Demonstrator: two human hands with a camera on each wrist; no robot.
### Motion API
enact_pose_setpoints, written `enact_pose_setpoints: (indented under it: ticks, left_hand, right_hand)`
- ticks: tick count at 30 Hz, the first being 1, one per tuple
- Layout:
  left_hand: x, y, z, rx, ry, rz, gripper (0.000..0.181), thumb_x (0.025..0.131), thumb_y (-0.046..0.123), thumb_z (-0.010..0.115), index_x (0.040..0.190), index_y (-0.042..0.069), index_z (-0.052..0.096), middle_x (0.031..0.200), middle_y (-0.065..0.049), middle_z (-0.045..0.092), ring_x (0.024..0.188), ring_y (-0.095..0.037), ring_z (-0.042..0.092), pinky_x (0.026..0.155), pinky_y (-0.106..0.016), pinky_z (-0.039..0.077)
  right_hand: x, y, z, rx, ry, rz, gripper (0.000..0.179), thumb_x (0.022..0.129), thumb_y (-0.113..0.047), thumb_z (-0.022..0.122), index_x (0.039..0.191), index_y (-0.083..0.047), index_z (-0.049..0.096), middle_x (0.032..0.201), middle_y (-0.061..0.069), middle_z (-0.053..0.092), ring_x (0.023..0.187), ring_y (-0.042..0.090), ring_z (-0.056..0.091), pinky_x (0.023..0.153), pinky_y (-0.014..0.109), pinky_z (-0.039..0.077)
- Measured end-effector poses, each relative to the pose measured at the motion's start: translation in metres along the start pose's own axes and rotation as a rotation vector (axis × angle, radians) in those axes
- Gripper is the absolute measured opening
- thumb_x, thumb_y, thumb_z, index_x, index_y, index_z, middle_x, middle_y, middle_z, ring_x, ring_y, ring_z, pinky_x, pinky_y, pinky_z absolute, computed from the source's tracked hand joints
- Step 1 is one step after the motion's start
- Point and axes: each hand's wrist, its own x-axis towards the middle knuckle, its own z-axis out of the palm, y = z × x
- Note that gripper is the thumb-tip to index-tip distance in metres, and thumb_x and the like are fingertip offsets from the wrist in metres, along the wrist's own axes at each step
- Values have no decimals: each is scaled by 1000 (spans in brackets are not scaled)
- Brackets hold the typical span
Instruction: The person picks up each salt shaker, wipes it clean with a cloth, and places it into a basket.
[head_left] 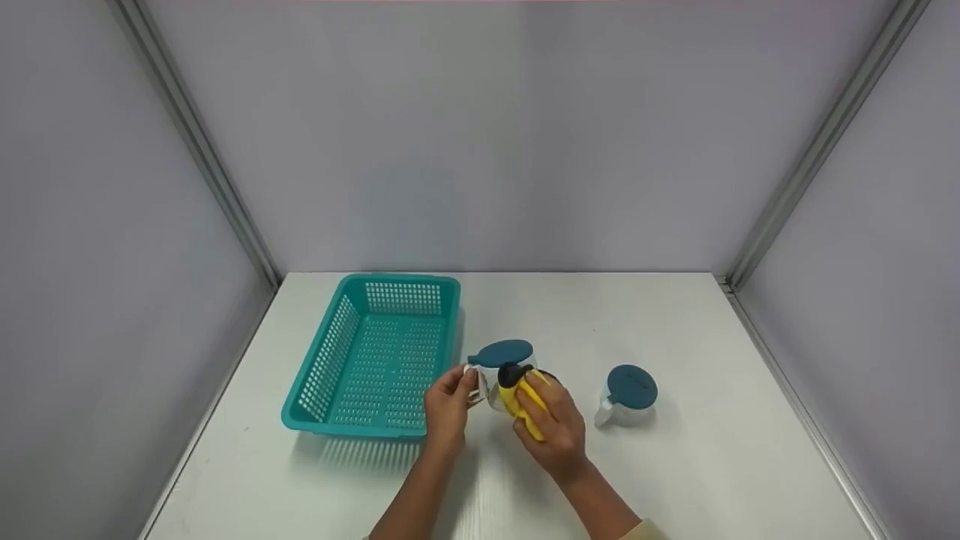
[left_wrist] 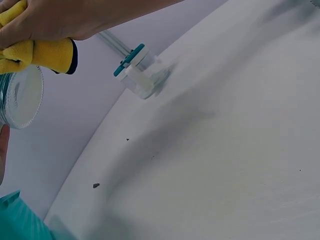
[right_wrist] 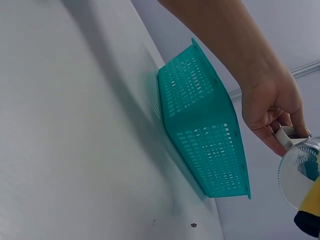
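My left hand [head_left: 448,409] grips the white handle [right_wrist: 288,135] of a clear jar with a blue lid [head_left: 505,352]. The jar's round glass base [left_wrist: 26,97] shows in the left wrist view, raised off the table. In my right hand [head_left: 553,429] is a bunched yellow cloth [head_left: 512,397] with a dark edge, pressed to the side of the jar. A second clear jar [head_left: 632,414] of the same kind, with a blue lid and white handle, stands upright on the table to the right of both hands.
A teal slotted plastic basket [head_left: 367,432] sits on the white table [head_left: 225,480], just left of my left hand. Pale grey panels [head_left: 487,150] enclose the table at the back and on both sides.
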Motion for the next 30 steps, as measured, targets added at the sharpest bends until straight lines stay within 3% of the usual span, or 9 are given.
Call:
enact_pose_setpoints:
  ticks: [11, 22, 30]
  left_hand:
    - [4, -4, -6, 3, -25, -29, 30, 97, 31, 63, 115, 7, 68, 106, -7, 71, 97, -19, 67, 84, -34, 58]
    - [5, -4, -13, -15, -83, 0, 36, 99, 35, 60, 118, 5, 66, 102, -7, 70, 94, -18, 64, 86, -41, 57]
    - [3, -1, -8, -63, -120, -26, 29, 104, 28, 49, 114, 4, 62, 96, -3, 64, 92, -18, 58, 80, -32, 53]
  right_hand:
    - [0, 3, -5, 6, 22, 48, 24, 92, -15, 63, 103, 3, 73, 108, 23, 67, 101, 30, 67, 100, 25, 47]
    - [1, 10, -8, -1, 79, 92, 24, 92, -16, 63, 100, 5, 74, 104, 25, 68, 97, 32, 69, 96, 26, 49]
    - [-1, 10, -8, 14, 94, 141, 26, 93, -16, 63, 102, 6, 73, 106, 26, 67, 101, 32, 69, 96, 25, 49]
